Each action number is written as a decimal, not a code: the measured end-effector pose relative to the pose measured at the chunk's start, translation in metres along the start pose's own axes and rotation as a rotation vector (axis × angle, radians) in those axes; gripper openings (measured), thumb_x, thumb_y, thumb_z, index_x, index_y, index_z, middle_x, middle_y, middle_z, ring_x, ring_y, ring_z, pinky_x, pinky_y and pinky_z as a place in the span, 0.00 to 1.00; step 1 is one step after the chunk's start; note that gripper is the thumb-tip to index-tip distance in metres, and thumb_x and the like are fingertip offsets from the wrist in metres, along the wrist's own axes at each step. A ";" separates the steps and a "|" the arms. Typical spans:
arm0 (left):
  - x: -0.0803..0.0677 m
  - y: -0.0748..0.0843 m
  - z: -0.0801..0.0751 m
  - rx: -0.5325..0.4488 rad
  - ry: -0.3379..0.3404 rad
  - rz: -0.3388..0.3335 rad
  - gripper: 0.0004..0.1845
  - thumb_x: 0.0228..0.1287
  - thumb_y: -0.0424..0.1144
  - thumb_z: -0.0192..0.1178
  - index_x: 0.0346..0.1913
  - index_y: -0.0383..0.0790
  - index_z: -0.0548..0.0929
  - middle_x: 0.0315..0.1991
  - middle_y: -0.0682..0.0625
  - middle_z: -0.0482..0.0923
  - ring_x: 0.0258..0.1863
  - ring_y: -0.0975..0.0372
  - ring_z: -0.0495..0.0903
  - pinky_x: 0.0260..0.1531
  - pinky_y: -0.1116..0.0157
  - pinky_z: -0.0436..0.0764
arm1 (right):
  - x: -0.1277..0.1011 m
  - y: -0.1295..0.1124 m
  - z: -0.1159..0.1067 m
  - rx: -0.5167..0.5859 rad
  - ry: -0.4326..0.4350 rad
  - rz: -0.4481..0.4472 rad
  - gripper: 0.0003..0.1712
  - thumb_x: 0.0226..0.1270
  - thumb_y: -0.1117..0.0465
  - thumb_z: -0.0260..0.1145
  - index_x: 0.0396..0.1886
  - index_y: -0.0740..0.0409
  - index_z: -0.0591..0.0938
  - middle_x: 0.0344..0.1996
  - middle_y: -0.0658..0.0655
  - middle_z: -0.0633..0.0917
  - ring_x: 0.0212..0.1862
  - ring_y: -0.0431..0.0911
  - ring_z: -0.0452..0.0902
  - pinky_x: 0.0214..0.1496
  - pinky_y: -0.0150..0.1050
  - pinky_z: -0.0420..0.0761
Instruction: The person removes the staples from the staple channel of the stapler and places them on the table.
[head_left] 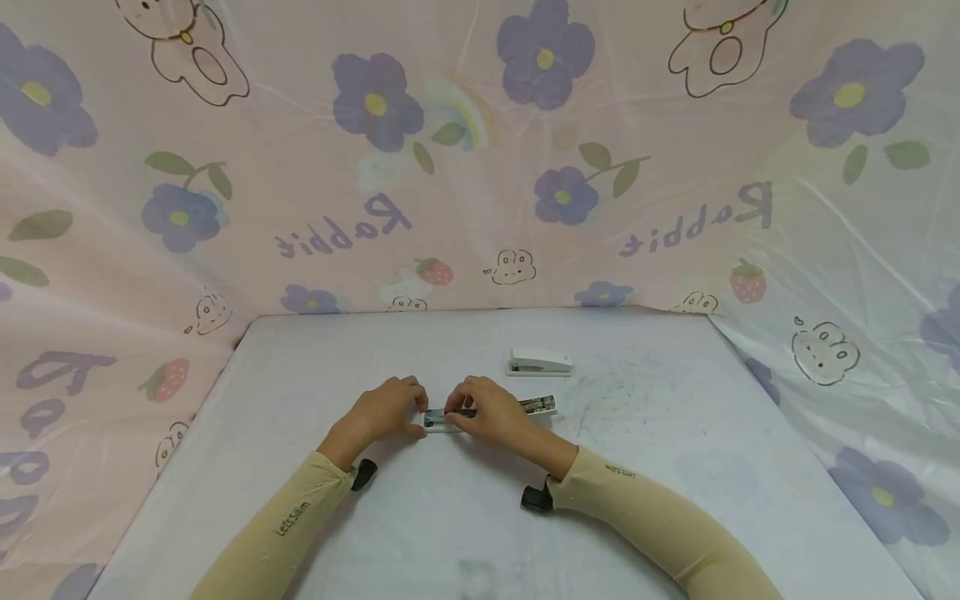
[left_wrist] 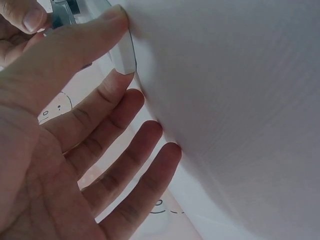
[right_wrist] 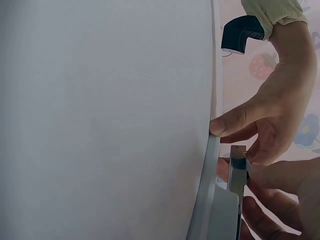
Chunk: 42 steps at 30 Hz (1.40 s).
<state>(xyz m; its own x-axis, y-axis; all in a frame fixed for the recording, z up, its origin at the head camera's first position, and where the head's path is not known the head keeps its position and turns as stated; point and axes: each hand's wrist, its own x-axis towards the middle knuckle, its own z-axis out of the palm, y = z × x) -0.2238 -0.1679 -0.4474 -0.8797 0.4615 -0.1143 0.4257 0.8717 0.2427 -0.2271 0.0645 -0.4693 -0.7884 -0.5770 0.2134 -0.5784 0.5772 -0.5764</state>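
A white stapler (head_left: pixel 541 406) lies across the tabletop with its cover swung back to the right, its metal staple channel (right_wrist: pixel 238 167) exposed. At its left end my left hand (head_left: pixel 386 410) holds the base (left_wrist: pixel 126 54) between thumb and index finger, the other fingertips resting on the table. My right hand (head_left: pixel 489 410) is over the middle of the stapler, thumb and fingertips pinching at the channel. What small part lies between them I cannot tell, as the fingers cover it. In the right wrist view, both hands meet close around the channel's end.
A second white stapler (head_left: pixel 540 363), closed, stands behind the open one. The white tabletop (head_left: pixel 660 417) has grey smudges at the right. A patterned pink curtain (head_left: pixel 465 183) rises at the back and sides. Black wrist cameras (head_left: pixel 536 499) sit below both sleeves.
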 end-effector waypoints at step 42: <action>0.000 0.001 0.001 0.003 0.007 -0.013 0.18 0.57 0.48 0.84 0.43 0.49 0.85 0.49 0.53 0.81 0.51 0.53 0.79 0.41 0.48 0.86 | 0.005 -0.002 -0.003 -0.093 0.013 -0.068 0.08 0.75 0.53 0.74 0.48 0.47 0.90 0.38 0.45 0.87 0.40 0.40 0.82 0.38 0.33 0.79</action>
<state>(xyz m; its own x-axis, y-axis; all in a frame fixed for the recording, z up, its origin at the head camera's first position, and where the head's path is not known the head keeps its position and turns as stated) -0.2230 -0.1672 -0.4477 -0.8867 0.4490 -0.1104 0.4148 0.8780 0.2388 -0.2306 0.0623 -0.4651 -0.7491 -0.6095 0.2594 -0.6469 0.5889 -0.4844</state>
